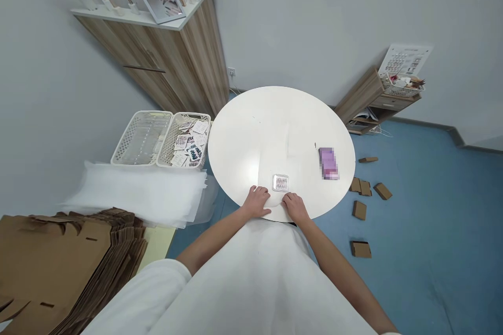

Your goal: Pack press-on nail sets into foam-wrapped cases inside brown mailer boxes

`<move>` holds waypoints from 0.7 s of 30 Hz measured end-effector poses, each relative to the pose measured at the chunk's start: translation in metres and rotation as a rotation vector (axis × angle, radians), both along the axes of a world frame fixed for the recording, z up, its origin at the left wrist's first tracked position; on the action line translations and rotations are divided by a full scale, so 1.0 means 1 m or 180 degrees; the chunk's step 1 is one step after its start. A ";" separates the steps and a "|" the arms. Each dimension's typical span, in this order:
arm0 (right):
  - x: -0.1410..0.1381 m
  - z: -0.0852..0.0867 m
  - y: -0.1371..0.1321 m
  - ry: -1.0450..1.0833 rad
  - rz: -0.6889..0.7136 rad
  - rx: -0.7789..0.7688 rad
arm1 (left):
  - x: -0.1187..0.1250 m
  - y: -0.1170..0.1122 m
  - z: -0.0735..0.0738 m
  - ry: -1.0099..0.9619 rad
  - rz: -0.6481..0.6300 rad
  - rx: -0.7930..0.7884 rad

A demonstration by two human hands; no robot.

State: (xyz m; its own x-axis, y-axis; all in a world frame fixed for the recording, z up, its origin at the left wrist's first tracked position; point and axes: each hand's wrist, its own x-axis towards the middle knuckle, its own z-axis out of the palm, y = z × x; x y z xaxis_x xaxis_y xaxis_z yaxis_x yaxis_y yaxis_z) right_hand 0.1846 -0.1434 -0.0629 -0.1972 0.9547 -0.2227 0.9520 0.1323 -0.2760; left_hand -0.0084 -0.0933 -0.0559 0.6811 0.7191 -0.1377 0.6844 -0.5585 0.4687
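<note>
A small clear plastic case (280, 182) with rows of pinkish press-on nails lies near the front edge of the round white table. Beneath it a thin white foam sheet (275, 159) spreads over the tabletop, hard to tell from the white surface. My left hand (256, 202) lies at the sheet's near left, fingers spread and thumb apart, just short of the case. On the other side, my right hand (296, 208) has its fingers curled at the sheet's near edge, close below the case. Neither hand touches the case.
A purple pack (328, 163) lies on the table's right. White baskets (165, 138) with cards and clear cases, foam sheets (137, 191) and flat cardboard (55, 267) are at left. Several small brown boxes (359, 210) lie on the blue floor. Cabinets (157, 68) stand behind.
</note>
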 end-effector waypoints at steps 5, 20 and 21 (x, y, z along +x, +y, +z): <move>-0.001 0.006 -0.009 0.0332 0.0034 0.0017 | -0.006 0.001 -0.003 0.0154 -0.0105 0.0309; 0.024 0.012 -0.021 0.0905 -0.0663 -0.0318 | -0.029 -0.002 -0.001 -0.0283 0.0259 -0.0290; 0.024 0.014 -0.016 0.0911 -0.0760 -0.0388 | -0.029 0.001 -0.001 -0.0344 0.0480 -0.0443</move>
